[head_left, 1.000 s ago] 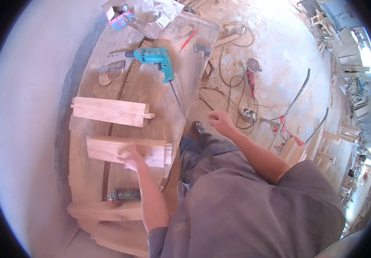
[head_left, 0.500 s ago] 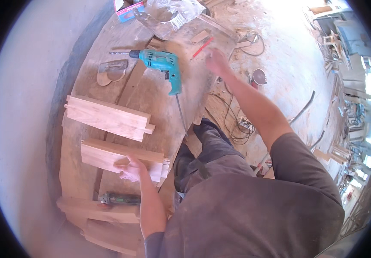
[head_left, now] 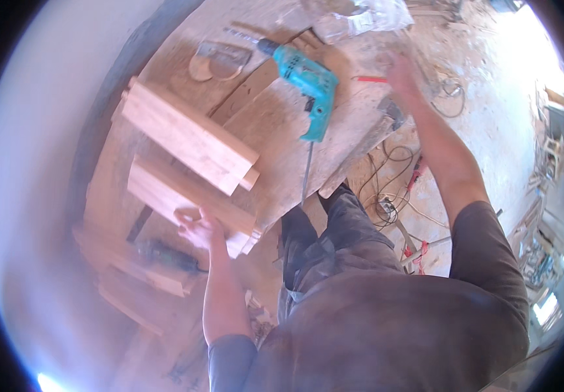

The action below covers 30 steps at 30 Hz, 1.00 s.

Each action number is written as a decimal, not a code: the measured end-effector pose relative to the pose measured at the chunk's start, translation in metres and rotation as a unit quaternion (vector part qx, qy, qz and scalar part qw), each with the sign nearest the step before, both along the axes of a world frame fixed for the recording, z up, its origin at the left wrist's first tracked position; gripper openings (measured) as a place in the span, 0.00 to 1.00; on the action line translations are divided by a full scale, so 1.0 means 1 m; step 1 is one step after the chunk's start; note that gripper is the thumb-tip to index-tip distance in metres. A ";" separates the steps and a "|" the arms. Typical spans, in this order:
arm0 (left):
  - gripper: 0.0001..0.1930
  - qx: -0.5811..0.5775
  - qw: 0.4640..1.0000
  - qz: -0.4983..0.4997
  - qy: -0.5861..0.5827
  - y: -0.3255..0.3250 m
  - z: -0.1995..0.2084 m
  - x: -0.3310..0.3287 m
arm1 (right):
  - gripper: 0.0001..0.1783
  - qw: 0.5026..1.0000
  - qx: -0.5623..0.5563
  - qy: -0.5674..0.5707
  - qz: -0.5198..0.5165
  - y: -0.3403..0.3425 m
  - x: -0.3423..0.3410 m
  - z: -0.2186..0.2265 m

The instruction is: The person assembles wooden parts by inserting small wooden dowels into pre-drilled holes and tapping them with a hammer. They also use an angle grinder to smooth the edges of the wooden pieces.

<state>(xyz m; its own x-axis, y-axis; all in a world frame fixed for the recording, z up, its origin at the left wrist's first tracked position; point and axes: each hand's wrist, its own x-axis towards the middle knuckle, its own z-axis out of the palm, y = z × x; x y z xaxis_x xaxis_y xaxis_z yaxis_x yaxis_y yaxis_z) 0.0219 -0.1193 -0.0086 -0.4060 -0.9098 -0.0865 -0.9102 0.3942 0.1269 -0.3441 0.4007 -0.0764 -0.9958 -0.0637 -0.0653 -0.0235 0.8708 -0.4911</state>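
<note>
My left hand is closed on the side of the nearer pale wooden workpiece, which has a stepped, tenon-like right end. A second pale workpiece of similar shape lies just beyond it, with a tenon at its right end. At the far right of the bench, my right hand is at one end of a red pencil and appears closed on it; motion blurs the fingers. Between the workpieces and that hand lies a teal power drill, its long bit pointing left.
Several offcuts and a blurred angle grinder lie at the bench's left near side. A metal piece rests behind the workpieces. Clear plastic wrap sits at the back. A tool with a dark head lies along the bench edge. Cords tangle on the floor.
The view has swung, so the bench appears turned. My right hand has come to the red pencil, whose angle has changed against the drill. My left hand stays on the nearer workpiece.
</note>
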 end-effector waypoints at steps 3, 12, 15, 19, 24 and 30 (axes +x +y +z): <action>0.51 -0.012 1.000 0.010 0.006 -0.004 -0.003 0.008 | 0.19 0.996 0.020 0.049 -0.070 -0.037 0.026 0.050; 0.49 0.038 0.997 0.060 0.005 0.010 0.033 -0.016 | 0.17 0.928 -0.279 -0.245 -0.033 -0.143 0.270 0.079; 0.52 0.056 0.997 0.043 0.019 0.008 0.027 -0.013 | 0.18 0.837 -0.389 -0.376 -0.086 -0.192 0.367 0.074; 0.61 0.112 0.992 0.049 0.030 0.000 0.032 -0.005 | 0.15 0.793 -0.432 -0.405 -0.141 -0.229 0.454 0.058; 0.69 0.231 0.970 0.030 0.073 0.006 0.047 0.009 | 0.13 0.591 -0.636 -0.423 -0.259 -0.278 0.495 0.057; 0.70 0.264 0.962 0.010 0.072 0.015 0.063 0.008 | 0.18 0.434 -0.771 -0.363 -0.291 -0.329 0.485 0.048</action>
<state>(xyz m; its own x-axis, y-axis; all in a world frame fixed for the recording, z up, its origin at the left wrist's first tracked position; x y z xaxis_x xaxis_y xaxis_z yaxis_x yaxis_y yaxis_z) 0.0297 -0.1046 0.0541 -0.4313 -0.7621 -0.4829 -0.8749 0.2226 0.4301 0.1408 0.0713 -0.0279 -0.6250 -0.3407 -0.7024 0.6292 -0.7524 -0.1949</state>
